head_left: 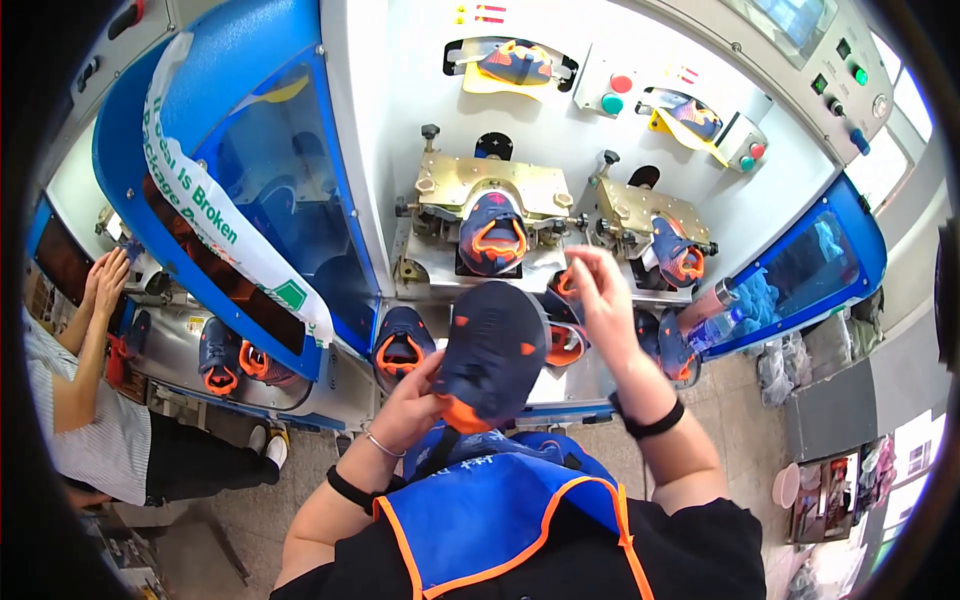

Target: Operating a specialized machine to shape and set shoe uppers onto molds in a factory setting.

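Item: a navy shoe upper with orange trim (492, 350), held in front of the chest, above the shelf of a white and blue press machine (370, 120).

Left hand (408, 400): closed about the lower, orange-edged end of the upper, thumb on top, so that the piece was propped from below and tilted with its dark face toward the camera.

Right hand (603, 295): raised beside the upper's top right edge, fingers pinched narrowly together at the tips. Whether a thread, a lace or the edge of the upper itself was held between them could not be told.

Fixtures: two brass-coloured clamps on the machine face. In the left clamp (490, 190) a matching upper (492, 235) was seated opening outward; in the right clamp (640, 210) a second one (678, 258) was seated likewise, each gripped so that its heel end was presented to the tool.

Stock: further matching uppers were stood on the shelf below, one (400, 345) just left of the held piece, others partly hidden behind it and behind the right wrist, within easy reach of both hands.

Controls: red and green push buttons (616, 93) were set above the clamps.

Adjacent: a second person in a striped top (85, 420) was recorded at the far left, hands (105, 275) lifted at a neighbouring station, where more uppers (220, 360) lay.
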`<state>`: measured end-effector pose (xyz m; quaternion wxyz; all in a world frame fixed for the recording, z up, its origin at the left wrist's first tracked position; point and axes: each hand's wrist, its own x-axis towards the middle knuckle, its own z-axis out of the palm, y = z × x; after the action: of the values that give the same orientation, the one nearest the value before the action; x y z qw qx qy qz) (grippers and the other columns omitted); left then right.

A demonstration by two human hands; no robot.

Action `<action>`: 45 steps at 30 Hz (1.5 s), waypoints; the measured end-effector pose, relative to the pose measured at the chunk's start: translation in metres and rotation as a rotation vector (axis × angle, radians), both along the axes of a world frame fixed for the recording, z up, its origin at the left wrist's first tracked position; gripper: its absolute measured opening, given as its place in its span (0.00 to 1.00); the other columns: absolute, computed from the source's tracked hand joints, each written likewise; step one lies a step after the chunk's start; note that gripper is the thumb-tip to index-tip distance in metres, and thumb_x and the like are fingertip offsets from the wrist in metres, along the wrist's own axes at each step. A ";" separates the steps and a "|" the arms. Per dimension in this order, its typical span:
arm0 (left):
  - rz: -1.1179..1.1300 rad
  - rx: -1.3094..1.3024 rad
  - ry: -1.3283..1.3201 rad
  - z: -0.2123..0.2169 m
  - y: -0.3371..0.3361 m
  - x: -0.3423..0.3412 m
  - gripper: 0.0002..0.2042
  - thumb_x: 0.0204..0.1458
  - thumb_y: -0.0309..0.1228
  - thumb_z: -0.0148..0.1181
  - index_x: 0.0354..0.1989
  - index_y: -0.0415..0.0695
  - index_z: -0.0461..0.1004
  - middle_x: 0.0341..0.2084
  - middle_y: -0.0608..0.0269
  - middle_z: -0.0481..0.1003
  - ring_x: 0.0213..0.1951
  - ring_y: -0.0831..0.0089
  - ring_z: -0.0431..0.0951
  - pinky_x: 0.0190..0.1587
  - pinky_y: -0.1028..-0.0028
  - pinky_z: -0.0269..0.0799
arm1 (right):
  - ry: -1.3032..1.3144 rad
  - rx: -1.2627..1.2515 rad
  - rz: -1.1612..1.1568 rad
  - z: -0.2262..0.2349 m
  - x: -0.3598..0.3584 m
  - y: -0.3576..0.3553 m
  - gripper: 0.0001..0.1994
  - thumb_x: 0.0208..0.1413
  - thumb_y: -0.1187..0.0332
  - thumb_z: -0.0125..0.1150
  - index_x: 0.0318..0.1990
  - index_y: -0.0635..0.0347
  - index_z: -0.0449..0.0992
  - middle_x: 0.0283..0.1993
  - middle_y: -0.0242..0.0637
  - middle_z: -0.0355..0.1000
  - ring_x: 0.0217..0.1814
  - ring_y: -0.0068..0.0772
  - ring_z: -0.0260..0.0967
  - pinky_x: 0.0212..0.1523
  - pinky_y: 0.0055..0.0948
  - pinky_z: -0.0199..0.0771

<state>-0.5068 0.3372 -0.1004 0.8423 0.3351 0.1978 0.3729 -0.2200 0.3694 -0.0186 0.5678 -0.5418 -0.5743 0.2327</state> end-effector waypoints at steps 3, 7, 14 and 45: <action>-0.141 -0.123 -0.346 0.005 0.007 -0.009 0.29 0.54 0.21 0.59 0.66 0.42 0.60 0.57 0.53 0.69 0.57 0.52 0.73 0.53 0.49 0.75 | -0.352 0.301 -0.056 0.032 0.023 0.063 0.09 0.61 0.70 0.59 0.46 0.60 0.76 0.40 0.36 0.72 0.38 0.23 0.70 0.37 0.22 0.70; -0.009 0.299 -0.279 0.013 0.005 -0.011 0.19 0.56 0.26 0.60 0.56 0.38 0.66 0.49 0.43 0.70 0.54 0.45 0.75 0.44 0.46 0.80 | -0.609 0.294 -0.281 0.068 0.069 0.135 0.12 0.57 0.69 0.59 0.48 0.61 0.76 0.40 0.43 0.72 0.39 0.33 0.71 0.44 0.29 0.71; 0.042 0.288 0.103 0.032 -0.025 -0.047 0.19 0.59 0.44 0.58 0.45 0.38 0.75 0.41 0.49 0.73 0.40 0.62 0.78 0.41 0.68 0.76 | -0.915 -0.069 -0.407 0.075 0.086 0.216 0.14 0.50 0.60 0.60 0.42 0.54 0.79 0.53 0.52 0.68 0.51 0.53 0.70 0.53 0.47 0.69; -0.168 0.016 0.152 0.023 -0.002 -0.040 0.14 0.59 0.29 0.60 0.51 0.36 0.72 0.34 0.62 0.78 0.36 0.76 0.79 0.40 0.78 0.76 | -0.080 -0.264 -0.045 -0.017 -0.018 0.107 0.21 0.48 0.51 0.70 0.34 0.61 0.75 0.31 0.44 0.76 0.32 0.44 0.75 0.37 0.34 0.74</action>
<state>-0.5466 0.3350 -0.0779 0.8503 0.3847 0.2294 0.2762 -0.2379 0.4768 -0.0358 0.4731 -0.6334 -0.5488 0.2717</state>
